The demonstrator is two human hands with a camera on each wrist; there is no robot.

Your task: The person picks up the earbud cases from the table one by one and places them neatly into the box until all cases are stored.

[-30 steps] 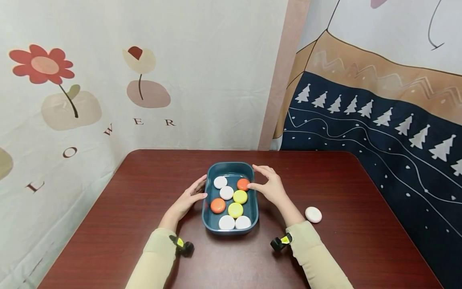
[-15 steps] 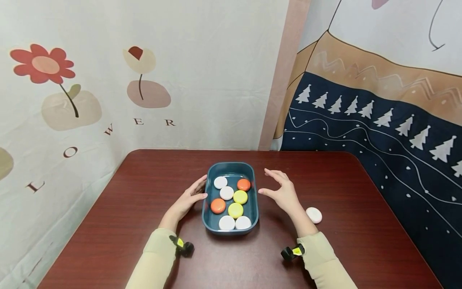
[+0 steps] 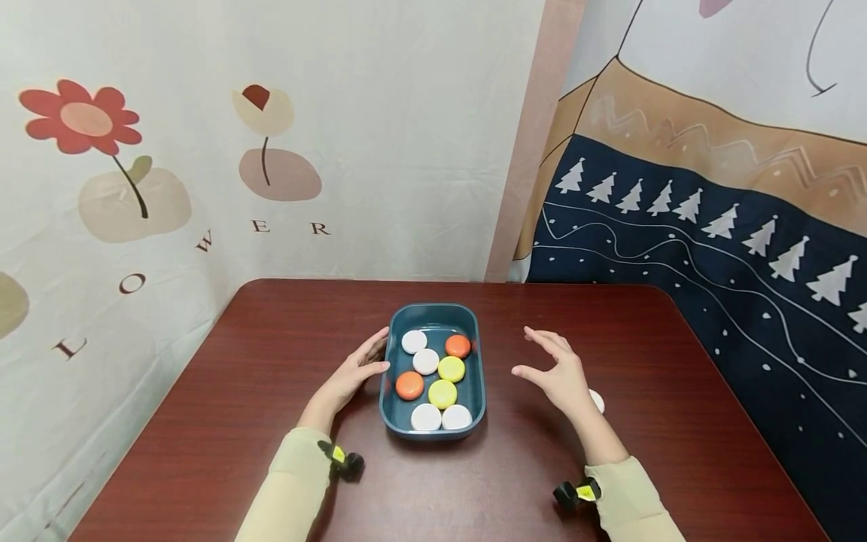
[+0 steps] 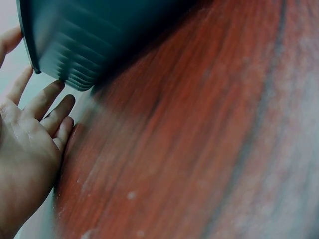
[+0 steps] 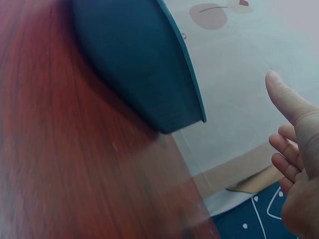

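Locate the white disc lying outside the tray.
In the head view the white disc lies on the table, right of the tray, mostly hidden behind the right hand.

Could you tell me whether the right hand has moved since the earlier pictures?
Yes. The right hand has drawn away rightward from the blue tray, which lies where it lay; a strip of table now shows between them.

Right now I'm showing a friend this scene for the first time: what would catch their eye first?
Probably the dark teal rectangular plastic tray at the middle of the reddish-brown wooden table, filled with round white, yellow and orange discs. The left hand touches its left side; the right hand hovers open to its right.
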